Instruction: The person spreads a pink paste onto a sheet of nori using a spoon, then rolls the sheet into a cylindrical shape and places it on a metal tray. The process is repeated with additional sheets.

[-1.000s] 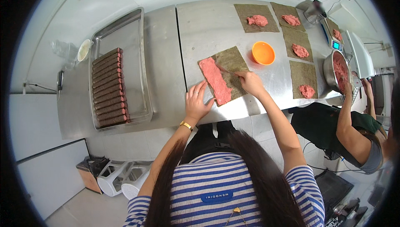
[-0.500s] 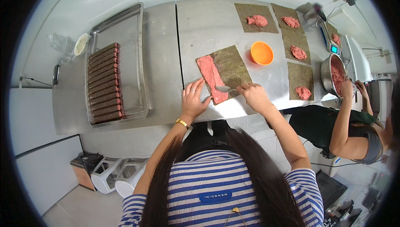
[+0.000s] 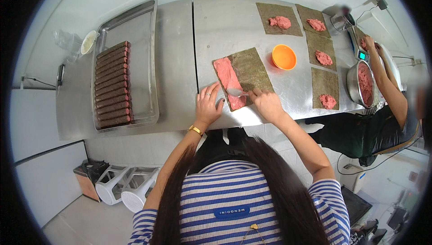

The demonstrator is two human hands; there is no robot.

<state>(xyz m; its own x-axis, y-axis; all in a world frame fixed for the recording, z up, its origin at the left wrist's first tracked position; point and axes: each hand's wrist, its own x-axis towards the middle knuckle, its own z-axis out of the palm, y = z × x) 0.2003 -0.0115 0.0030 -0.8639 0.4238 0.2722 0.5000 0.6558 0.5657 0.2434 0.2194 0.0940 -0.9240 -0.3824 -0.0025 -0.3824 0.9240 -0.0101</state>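
Note:
A dark green seaweed sheet [image 3: 253, 69] lies on the steel table before me, with a strip of pink minced meat [image 3: 226, 71] spread along its left side. My right hand [image 3: 268, 104] is closed round the handle of a metal spoon [image 3: 234, 92], whose bowl rests on the lower part of the meat. My left hand [image 3: 209, 105] lies at the sheet's lower left edge, fingers apart and nothing held. An orange bowl [image 3: 284, 57] stands just right of the sheet.
At left, a metal tray [image 3: 143, 60] holds a row of seaweed-wrapped meat rolls [image 3: 112, 83]. More seaweed sheets [image 3: 322, 81] with meat lumps lie at right. Past them are a steel bowl of meat [image 3: 363, 83], a scale [image 3: 362, 55] and a co-worker's arm [image 3: 389, 76].
The spoon has shifted slightly left and up over the meat, its bowl now turned differently. The co-worker's hand has moved from the steel bowl to the far sheet by the scale.

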